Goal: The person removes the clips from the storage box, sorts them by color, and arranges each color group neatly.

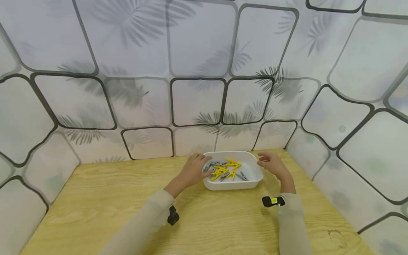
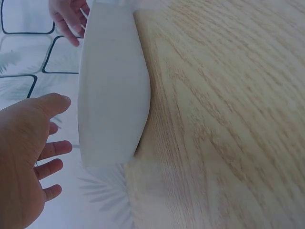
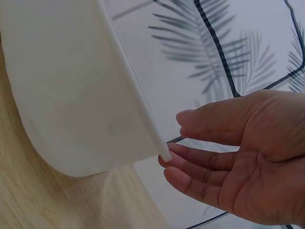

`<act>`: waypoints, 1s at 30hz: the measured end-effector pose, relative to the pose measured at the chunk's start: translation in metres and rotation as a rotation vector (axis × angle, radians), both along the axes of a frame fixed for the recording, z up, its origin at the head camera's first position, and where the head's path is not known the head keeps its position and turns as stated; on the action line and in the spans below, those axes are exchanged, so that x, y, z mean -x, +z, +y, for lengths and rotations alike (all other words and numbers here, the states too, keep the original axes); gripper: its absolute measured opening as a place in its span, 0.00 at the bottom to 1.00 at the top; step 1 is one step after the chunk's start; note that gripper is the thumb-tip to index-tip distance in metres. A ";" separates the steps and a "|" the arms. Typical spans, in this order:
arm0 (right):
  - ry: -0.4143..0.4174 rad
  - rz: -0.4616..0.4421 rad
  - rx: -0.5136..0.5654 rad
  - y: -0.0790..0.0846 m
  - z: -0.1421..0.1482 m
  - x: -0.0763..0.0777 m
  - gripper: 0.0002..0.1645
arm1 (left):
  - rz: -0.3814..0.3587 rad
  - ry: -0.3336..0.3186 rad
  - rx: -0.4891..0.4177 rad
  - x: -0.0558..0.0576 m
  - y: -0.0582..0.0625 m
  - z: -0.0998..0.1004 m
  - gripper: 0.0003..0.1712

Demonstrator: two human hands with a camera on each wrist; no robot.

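Note:
A white plastic basin [image 1: 236,185] sits towards the back of the table with yellow clothespins [image 1: 220,172] and grey clothespins [image 1: 243,176] lying loose inside. Over its left end reaches my left hand [image 1: 193,171], fingers relaxed and spread, holding nothing. The left wrist view puts that hand [image 2: 24,148] near the basin's side wall [image 2: 112,86], thumb apart from it. My right hand [image 1: 273,165] is at the right end, its fingers loosely bent. In the right wrist view the fingertips [image 3: 177,177] lie close to the basin's rim [image 3: 138,95]; whether they touch it I cannot tell.
The wood-grain table [image 1: 127,198] spreads out in front and to both sides. Behind it and on both sides stand patterned walls [image 1: 197,102] with leaf prints. A small black wrist camera [image 1: 173,215] is strapped to the left sleeve, another camera [image 1: 273,201] to the right.

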State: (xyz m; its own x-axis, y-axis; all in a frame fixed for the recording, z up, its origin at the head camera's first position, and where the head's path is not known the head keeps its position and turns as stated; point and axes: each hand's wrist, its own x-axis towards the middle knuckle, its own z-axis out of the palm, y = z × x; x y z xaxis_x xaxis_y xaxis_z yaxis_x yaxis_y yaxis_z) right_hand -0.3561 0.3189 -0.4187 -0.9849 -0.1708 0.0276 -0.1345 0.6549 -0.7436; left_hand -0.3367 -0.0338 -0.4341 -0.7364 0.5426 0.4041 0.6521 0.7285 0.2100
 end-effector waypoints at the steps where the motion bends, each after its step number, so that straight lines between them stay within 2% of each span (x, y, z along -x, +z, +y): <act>1: 0.005 -0.016 0.009 -0.001 0.001 0.000 0.31 | -0.002 0.000 0.001 0.001 0.001 0.001 0.29; 5: -0.005 -0.069 0.024 -0.004 0.002 0.000 0.31 | -0.006 -0.014 0.006 0.004 0.002 0.006 0.25; 10: -0.028 -0.046 0.055 -0.006 0.001 0.001 0.29 | 0.007 -0.038 0.027 0.011 0.004 0.012 0.20; 15: -0.024 0.012 0.144 -0.009 0.001 0.003 0.25 | 0.009 -0.013 0.154 0.016 0.005 0.019 0.15; 20: -0.086 -0.004 0.151 -0.010 -0.003 0.004 0.23 | 0.021 0.007 0.250 0.018 0.000 0.023 0.11; 24: -0.139 -0.056 0.127 -0.008 -0.006 0.003 0.22 | -0.009 0.010 0.260 0.017 -0.001 0.025 0.09; 30: -0.125 -0.092 0.158 -0.010 -0.005 0.005 0.23 | -0.044 0.028 0.256 0.019 0.001 0.024 0.08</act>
